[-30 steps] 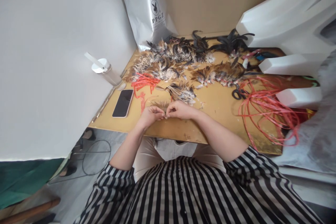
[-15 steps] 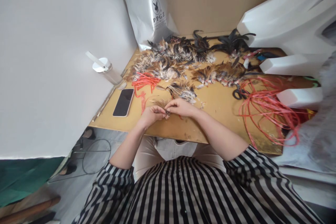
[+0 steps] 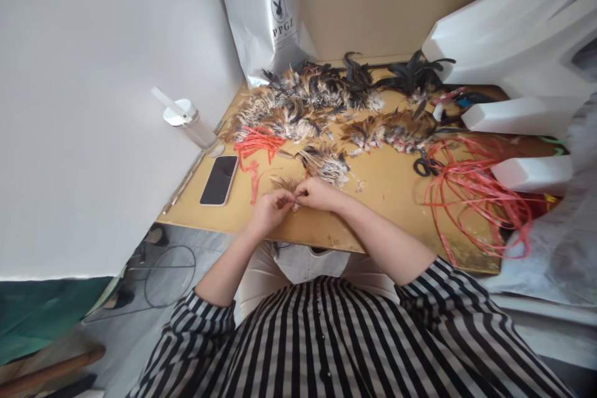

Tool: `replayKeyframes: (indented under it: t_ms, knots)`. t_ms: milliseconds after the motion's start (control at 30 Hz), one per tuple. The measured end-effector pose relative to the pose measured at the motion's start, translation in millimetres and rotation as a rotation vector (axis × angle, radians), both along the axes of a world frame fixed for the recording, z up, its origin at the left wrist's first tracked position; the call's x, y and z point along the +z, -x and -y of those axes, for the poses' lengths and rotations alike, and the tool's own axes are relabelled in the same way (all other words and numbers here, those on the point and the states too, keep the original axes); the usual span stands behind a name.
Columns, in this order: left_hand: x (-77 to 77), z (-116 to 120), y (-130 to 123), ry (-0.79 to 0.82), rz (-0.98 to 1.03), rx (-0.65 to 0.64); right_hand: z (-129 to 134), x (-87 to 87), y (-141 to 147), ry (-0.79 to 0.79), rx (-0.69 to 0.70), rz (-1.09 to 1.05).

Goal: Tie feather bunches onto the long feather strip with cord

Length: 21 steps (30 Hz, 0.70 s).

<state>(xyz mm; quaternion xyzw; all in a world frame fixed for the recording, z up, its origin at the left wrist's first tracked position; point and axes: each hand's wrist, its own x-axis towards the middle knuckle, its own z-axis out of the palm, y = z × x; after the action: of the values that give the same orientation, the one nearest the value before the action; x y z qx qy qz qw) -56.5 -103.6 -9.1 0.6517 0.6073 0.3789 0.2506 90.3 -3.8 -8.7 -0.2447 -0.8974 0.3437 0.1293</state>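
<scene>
My left hand (image 3: 274, 210) and my right hand (image 3: 317, 194) meet fingertip to fingertip near the table's front edge. Both pinch a small bunch of brown feathers (image 3: 285, 183), whose tips fan out beyond the fingers and whose pale ends show just below them. Just behind my right hand lies a loose feather pile (image 3: 326, 163). Red strips (image 3: 259, 142) rest in a heap to the left of that pile, with another red strip (image 3: 254, 182) nearer my left hand. The exact finger contact is too small to tell.
A phone (image 3: 219, 180) and a lidded cup (image 3: 189, 124) are at the left. Feather rows (image 3: 392, 130) and a silver bag (image 3: 265, 18) stand farther back. Black scissors (image 3: 423, 166), tangled red strips (image 3: 476, 193) and white moulded pieces (image 3: 532, 173) are at the right.
My right fingers have curled in more and the two hands have drawn closer around the feather bunch. The things on the table have not moved.
</scene>
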Motion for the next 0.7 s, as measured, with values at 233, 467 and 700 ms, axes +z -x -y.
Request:
replayKeyframes:
  t_ms: [233,467,700]
  knots:
    - [-1.1,4,2,-0.177,-0.278,-0.023,3,0.9,4,0.004,-0.094,0.025]
    - [-8.8,0,7,-0.239,-0.278,-0.026,7,1.9,5,0.007,-0.152,0.035]
    - [-14.6,-1,10,-0.299,-0.305,-0.036,9,4.4,5,0.016,-0.153,0.031]
